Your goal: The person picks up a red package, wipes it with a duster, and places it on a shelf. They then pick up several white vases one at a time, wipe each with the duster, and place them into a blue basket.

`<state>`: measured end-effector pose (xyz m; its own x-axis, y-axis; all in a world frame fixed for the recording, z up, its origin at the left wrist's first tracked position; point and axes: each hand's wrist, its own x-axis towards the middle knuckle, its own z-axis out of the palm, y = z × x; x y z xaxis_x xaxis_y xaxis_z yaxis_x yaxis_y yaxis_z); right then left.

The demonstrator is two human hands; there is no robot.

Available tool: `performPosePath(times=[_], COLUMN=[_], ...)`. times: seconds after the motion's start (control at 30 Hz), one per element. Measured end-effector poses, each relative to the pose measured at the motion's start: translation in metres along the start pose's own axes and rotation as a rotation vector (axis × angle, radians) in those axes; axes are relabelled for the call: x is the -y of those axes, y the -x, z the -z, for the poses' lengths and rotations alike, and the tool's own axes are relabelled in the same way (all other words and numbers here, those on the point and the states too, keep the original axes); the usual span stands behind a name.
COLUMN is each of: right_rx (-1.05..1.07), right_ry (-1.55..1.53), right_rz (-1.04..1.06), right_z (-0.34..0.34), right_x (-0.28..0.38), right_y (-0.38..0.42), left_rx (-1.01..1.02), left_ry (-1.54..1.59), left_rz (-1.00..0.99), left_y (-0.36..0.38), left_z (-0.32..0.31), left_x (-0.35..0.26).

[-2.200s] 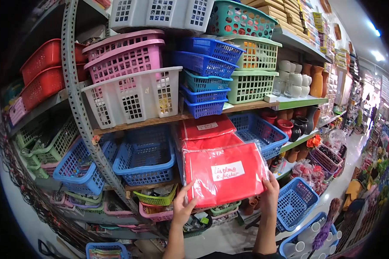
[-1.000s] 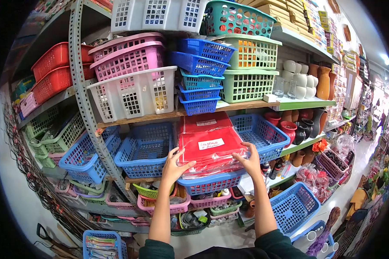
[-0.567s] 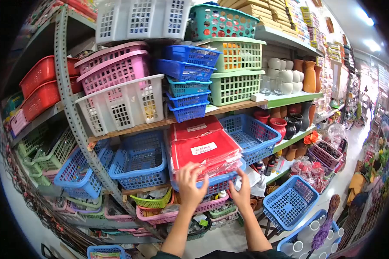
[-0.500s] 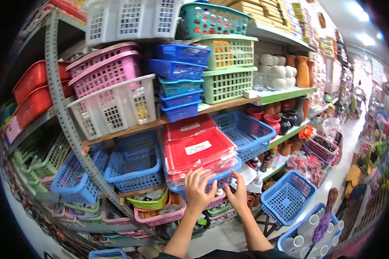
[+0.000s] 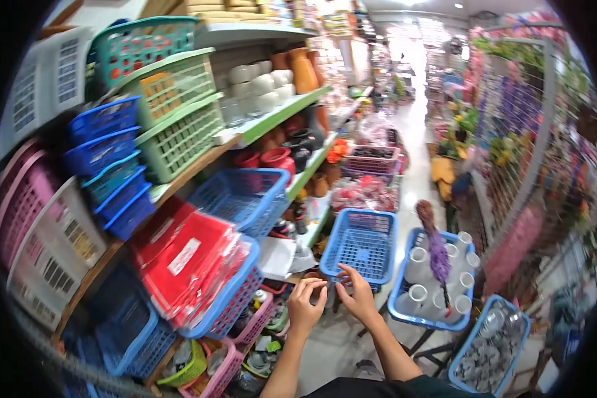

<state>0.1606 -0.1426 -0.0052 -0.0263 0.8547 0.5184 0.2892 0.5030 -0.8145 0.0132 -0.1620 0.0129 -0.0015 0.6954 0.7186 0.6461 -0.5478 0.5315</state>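
Note:
In the head view my left hand (image 5: 307, 306) is held up in front of me, fingers loosely bent and nothing in them. My right hand (image 5: 358, 296) is just beside it, also without anything in its grasp, its fingers spread a little. Both hands overlap the near edge of a blue plastic basket (image 5: 359, 247) in this view. To the left, another blue basket (image 5: 235, 295) holds a stack of red packets in clear plastic (image 5: 186, 257) with a white label on top. White papers (image 5: 278, 257) lie between that basket and my left hand.
At the right, a blue basket (image 5: 402, 314) holds white cylinders and a purple duster (image 5: 438, 255); a blue basket of grey items (image 5: 489, 351) is lower. Shelves with stacked green baskets (image 5: 182, 142) and red pots (image 5: 278, 161) line the left. A wire rack (image 5: 521, 166) borders the aisle.
My view has swung right, so the shelves shift left and the aisle comes into view. My hands have left the basket of red packets and drawn closer together.

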Motion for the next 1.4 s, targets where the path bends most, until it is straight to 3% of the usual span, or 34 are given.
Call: performPosePath(times=[0.23,0.4,0.57,0.83,1.0,1.2,1.4], right_rx=[-0.247,-0.402,-0.46,-0.416,-0.361,-0.248,-0.343], right_ry=[0.308,0.449,0.529,0.706,0.881,0.885,0.707], right_rz=[-0.218,-0.302,-0.337,-0.297,-0.507,-0.634,-0.599], right_z=[0.085,0.135,0.175,0.206,0.206,0.21,0.224], right_x=[-0.02,-0.038,-0.046,-0.095,-0.125,-0.131,-0.133], right_y=[0.071,0.102,0.103,0.08,0.069,0.061,0.068], left_rx=[0.252,0.412,0.437,0.385,0.377,0.417,0.573], left_ry=[0.357,0.449,0.47,0.433,0.418,0.381,0.361], left_rz=[0.029,0.019,0.037,0.052,0.102,0.09,0.085], left_y=[0.023,0.035,0.023,0.003,-0.005,-0.01,-0.005], left_z=[-0.081,-0.11,-0.132,-0.155,-0.166,-0.179,-0.193], left_x=[-0.041,-0.069,-0.073,-0.081,-0.077,-0.077,-0.078])
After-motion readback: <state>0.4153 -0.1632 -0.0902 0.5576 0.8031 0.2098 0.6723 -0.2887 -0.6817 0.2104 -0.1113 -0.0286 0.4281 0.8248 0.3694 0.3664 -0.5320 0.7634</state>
